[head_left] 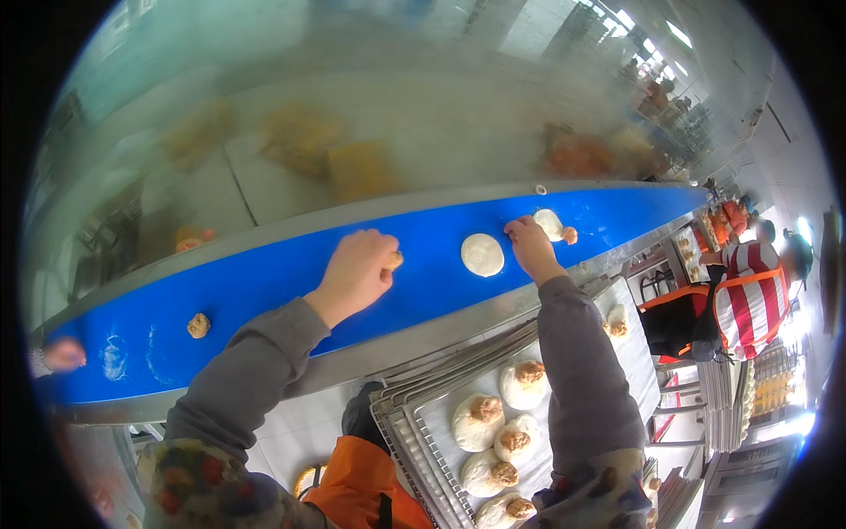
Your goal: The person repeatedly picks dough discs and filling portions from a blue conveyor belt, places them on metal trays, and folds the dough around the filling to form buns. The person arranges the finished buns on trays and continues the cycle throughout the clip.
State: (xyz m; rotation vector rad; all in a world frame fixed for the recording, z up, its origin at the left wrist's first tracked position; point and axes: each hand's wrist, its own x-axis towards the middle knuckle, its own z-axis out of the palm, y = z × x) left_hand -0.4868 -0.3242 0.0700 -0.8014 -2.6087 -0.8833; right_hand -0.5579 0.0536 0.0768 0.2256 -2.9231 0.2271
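My left hand [357, 271] is closed above the blue conveyor belt [423, 238], with a brown lump of filling [393, 261] showing at its fingers. To its right lies a flat round of white dough [482, 255]. Beyond that, my right hand [533, 247] has its fingers drawn together close to the belt; what they hold, if anything, is hidden. Just behind this hand is a second dough round [548, 222], partly covered, with a filling lump [569, 235] at its edge. Another filling lump [199, 325] rests alone on the belt at left.
Below my right arm, stacked trays [432, 414] carry several dough rounds topped with filling [477, 421]. Another person's hand [65, 354] is at the belt's left end. A person in a red-and-white striped top [749, 300] works at right. A metal rail edges the belt.
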